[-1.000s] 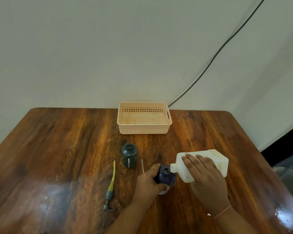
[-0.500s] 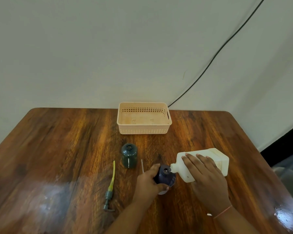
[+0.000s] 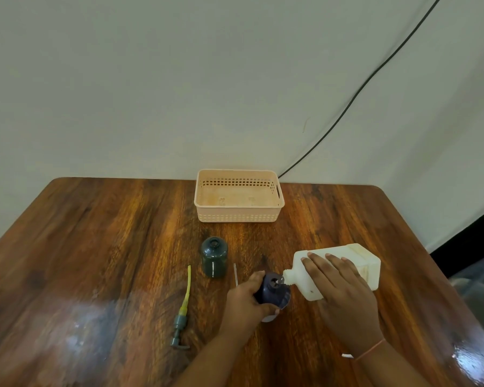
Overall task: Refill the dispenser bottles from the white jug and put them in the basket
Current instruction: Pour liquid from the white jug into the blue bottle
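The left hand (image 3: 245, 301) fingers grip the dark blue bottle (image 3: 274, 291) upright; the right hand (image 3: 340, 296) fingers clasp the tilted white jug (image 3: 355, 261), its spout at the bottle's mouth. Judging by this, filling is underway: the green bottle (image 3: 214, 256) stands uncapped, its pump (image 3: 182, 311) lies on the surface (image 3: 95, 261), and the basket (image 3: 238, 216) holds nothing

Small change only. Jug (image 3: 358, 258): rear end sits a touch higher vs 1 s ago, so it tips slightly steeper, spout down toward the bottle (image 3: 271, 291) mouth. Most of that lift comes in the first half sec; after that it's barely any. R hand (image 3: 344, 297), laid over the jug, rides up w/ it, fingertips a shade higher in frame.
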